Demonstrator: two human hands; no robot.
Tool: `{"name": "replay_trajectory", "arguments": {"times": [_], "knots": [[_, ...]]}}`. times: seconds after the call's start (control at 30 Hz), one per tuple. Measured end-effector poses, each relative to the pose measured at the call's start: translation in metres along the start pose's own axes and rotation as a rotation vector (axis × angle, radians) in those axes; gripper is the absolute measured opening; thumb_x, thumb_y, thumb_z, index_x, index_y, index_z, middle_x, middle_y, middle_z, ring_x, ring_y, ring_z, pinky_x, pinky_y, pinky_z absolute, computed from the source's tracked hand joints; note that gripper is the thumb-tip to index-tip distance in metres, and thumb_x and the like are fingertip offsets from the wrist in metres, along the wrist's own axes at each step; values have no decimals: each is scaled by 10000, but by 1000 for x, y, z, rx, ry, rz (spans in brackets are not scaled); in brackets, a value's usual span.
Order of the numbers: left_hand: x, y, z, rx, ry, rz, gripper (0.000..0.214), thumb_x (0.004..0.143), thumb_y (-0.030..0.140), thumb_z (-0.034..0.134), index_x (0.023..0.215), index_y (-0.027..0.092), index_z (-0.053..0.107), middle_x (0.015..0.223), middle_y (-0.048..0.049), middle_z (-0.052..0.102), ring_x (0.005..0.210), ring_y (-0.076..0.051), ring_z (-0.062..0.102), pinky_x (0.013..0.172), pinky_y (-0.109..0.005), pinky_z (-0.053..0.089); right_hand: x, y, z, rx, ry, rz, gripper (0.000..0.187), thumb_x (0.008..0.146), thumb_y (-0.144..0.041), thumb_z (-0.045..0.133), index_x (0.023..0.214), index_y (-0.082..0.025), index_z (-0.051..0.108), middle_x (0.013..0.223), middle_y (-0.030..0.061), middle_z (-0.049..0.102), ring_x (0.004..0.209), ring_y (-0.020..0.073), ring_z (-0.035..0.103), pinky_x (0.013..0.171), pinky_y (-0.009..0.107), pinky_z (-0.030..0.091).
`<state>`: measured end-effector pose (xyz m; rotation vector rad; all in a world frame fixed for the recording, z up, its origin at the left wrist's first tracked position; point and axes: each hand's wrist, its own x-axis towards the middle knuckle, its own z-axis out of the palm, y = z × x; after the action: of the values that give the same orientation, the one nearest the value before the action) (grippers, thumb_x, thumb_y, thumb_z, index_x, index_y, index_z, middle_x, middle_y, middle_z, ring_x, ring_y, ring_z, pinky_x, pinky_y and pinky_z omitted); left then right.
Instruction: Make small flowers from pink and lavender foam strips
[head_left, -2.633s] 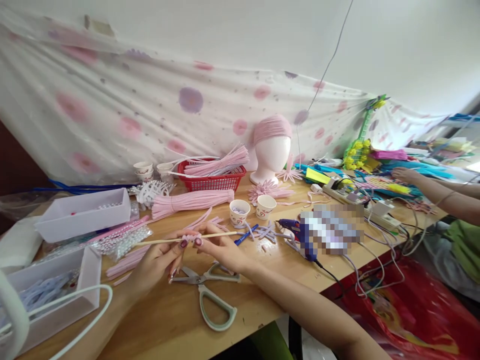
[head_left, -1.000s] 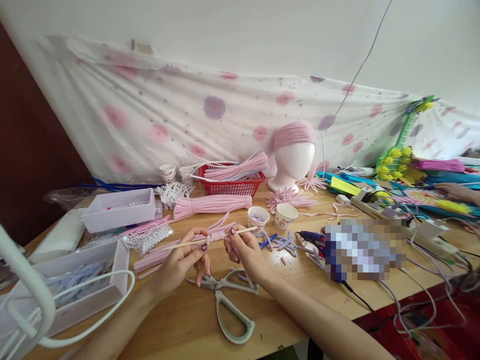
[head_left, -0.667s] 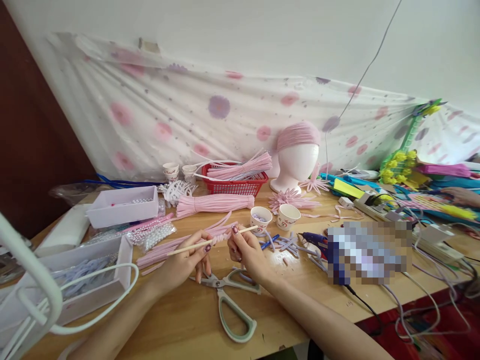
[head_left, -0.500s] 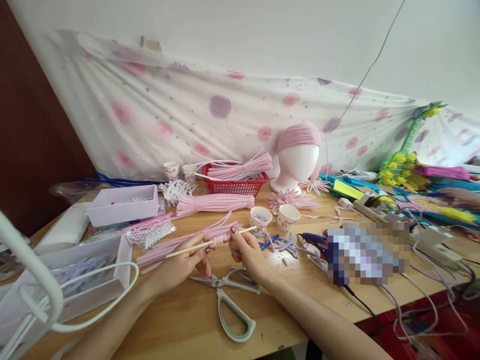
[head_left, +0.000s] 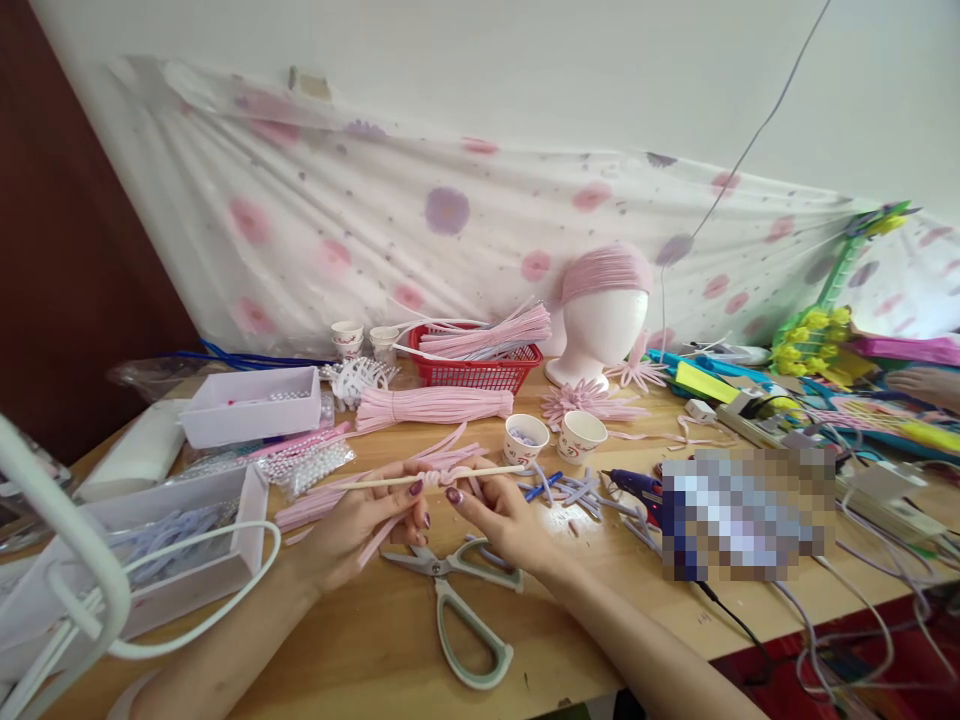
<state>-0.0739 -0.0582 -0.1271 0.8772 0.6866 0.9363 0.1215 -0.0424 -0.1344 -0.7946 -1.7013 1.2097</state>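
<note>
The light-brown wooden table (head_left: 352,640) has its near edge slanting up toward the right, passing below the grey-and-green-handled scissors (head_left: 437,568), which lie spread beneath the hands. A strip of wood separates their lower handle loop from that edge. On the left, the white rectangular open box (head_left: 253,510) bounds the left forearm; on the right, the blue glue gun (head_left: 637,488) lies well apart from the right hand (head_left: 499,515), with lilac fuzzy strips (head_left: 581,493) between.

The slim pale wooden stick (head_left: 491,471) is between both hands, above the scissors. Its long axis runs nearly level, left to right, the right end slightly higher and overlapping, in view, the base of the printed white paper cup (head_left: 527,452). A soft pale-pink strand (head_left: 433,480) coils around its middle.

The left hand (head_left: 382,512) pinches stick and coil between thumb and fingers. The right hand is partly curled, thumb tip beside the coil; how firmly it holds anything cannot be told.
</note>
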Motion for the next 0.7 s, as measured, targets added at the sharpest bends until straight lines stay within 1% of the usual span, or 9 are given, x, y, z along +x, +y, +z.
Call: {"name": "replay_trajectory", "arguments": {"times": [0.1, 0.2, 0.27, 0.3, 0.4, 0.5, 0.6, 0.7], "knots": [[0, 6, 0, -76, 40, 0, 409, 631, 287, 880, 944, 129, 668, 601, 13, 656, 536, -100, 627, 557, -191, 540, 1, -1, -9, -31, -118, 27, 323, 913, -492, 540, 805, -189, 559, 686, -30, 377, 610, 120, 325, 578, 262, 291], [1, 9, -2, -138, 102, -23, 262, 671, 160, 830, 878, 115, 677, 587, 4, 661, 488, -78, 604, 528, -177, 537, 3, -4, -14, -129, -144, -32, 316, 946, -462, 483, 835, -189, 597, 705, -14, 413, 634, 135, 357, 592, 271, 299], [3, 8, -3, -158, 105, -43, 192, 688, 131, 803, 828, 106, 674, 568, 6, 649, 456, -65, 583, 501, -167, 522, 5, -5, -15, -159, -152, -59, 282, 953, -418, 474, 832, -194, 595, 710, -11, 416, 632, 136, 356, 582, 269, 293], [3, 8, -4, -153, 86, -55, 192, 682, 151, 813, 803, 103, 672, 557, 6, 644, 441, -62, 575, 488, -166, 514, 5, -5, -15, -158, -164, -54, 257, 951, -389, 475, 819, -196, 583, 700, -15, 410, 622, 133, 345, 573, 266, 286], [2, 6, -2, -88, 1, -51, 295, 641, 282, 867, 768, 105, 668, 535, 8, 638, 420, -67, 563, 473, -179, 501, 7, -5, -16, -166, -196, -30, 194, 931, -292, 481, 771, -199, 538, 653, -31, 398, 597, 125, 325, 560, 257, 276], [-1, 7, 3, 41, -46, 43, 347, 649, 373, 858, 793, 121, 668, 546, 0, 656, 474, -102, 607, 504, -203, 505, 8, -3, -16, -222, -184, -82, 167, 904, -215, 454, 750, -193, 514, 631, -35, 415, 585, 122, 348, 565, 255, 289], [-3, 8, 8, 166, -43, 157, 351, 680, 417, 830, 778, 131, 651, 583, -16, 685, 544, -128, 641, 556, -231, 529, 10, -1, -16, -257, -192, -141, 142, 875, -164, 432, 774, -185, 529, 638, -30, 440, 584, 120, 365, 573, 252, 306], [-4, 8, 10, 238, -16, 245, 356, 705, 437, 808, 783, 144, 622, 608, -18, 706, 564, -127, 648, 573, -228, 532, 10, -2, -15, -280, -200, -155, 154, 874, -149, 427, 791, -182, 553, 632, -29, 445, 588, 122, 378, 576, 247, 318]]}}
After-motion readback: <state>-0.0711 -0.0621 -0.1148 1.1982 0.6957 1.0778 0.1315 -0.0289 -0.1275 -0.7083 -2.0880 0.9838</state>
